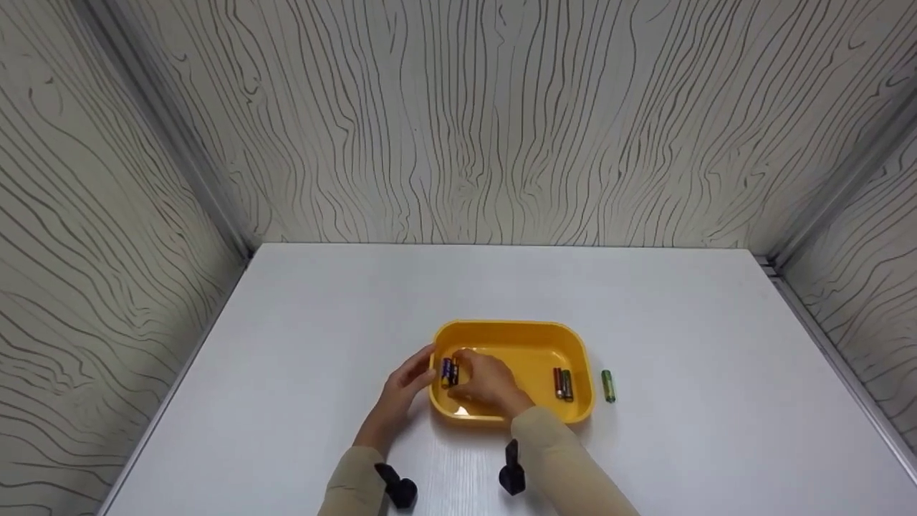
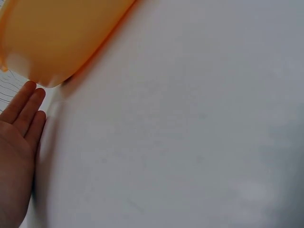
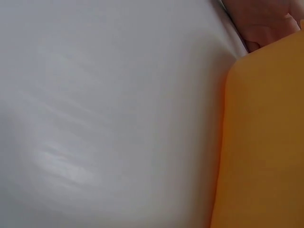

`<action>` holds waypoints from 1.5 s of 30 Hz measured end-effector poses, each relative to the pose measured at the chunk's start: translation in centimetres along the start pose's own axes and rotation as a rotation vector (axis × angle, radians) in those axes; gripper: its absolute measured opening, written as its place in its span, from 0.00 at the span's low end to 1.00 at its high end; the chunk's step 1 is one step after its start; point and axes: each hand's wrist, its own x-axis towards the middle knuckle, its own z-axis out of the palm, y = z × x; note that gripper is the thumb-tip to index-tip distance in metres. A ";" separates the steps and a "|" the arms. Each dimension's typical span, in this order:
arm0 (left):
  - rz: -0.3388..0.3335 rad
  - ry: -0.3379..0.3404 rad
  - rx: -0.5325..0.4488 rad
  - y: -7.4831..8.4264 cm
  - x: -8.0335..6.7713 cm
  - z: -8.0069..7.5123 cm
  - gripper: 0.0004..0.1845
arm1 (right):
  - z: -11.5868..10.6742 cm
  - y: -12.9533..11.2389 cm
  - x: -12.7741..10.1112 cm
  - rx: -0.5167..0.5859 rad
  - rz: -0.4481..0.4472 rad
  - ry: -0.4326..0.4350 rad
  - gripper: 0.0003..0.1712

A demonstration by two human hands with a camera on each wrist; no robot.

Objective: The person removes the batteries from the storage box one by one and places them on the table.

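Observation:
A yellow plastic tray [image 1: 530, 362] stands on the white table. My right hand [image 1: 488, 380] reaches into its left end, with thumb and fingertips curved round the two ends of a dark battery [image 1: 455, 373]. A blue and gold battery [image 1: 446, 373] lies right beside that one, near the left wall. My left hand [image 1: 401, 390] is at the tray's left side, its fingertips right at the rim. In the left wrist view the fingers [image 2: 28, 107] of that hand are straight, close by the tray's outer wall [image 2: 61, 38].
Inside the tray's right end lie a red battery [image 1: 559, 383] and a dark green battery [image 1: 567, 385], side by side. A light green battery [image 1: 608, 385] lies on the table [image 1: 688, 344] just right of the tray. Wood-patterned panels [image 1: 458, 129] enclose the table's back and sides.

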 end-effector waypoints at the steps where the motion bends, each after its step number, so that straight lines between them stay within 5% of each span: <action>1: 0.004 0.001 0.003 0.0 0.0 0.0 0.28 | 0.0 0.0 0.0 -0.002 -0.002 0.002 0.36; 14: 0.056 -0.006 0.014 -0.3 0.2 -0.1 0.29 | -0.1 -0.2 -0.1 -0.050 -0.048 -0.005 0.29; 30: 0.011 -0.008 0.000 -0.1 0.1 -0.2 0.29 | -1.3 -0.5 -0.9 0.051 0.000 -0.050 0.34; 45: 0.008 -0.010 -0.041 -0.2 -0.1 -0.3 0.29 | -3.2 -0.7 -2.3 -0.021 -0.078 -0.045 0.32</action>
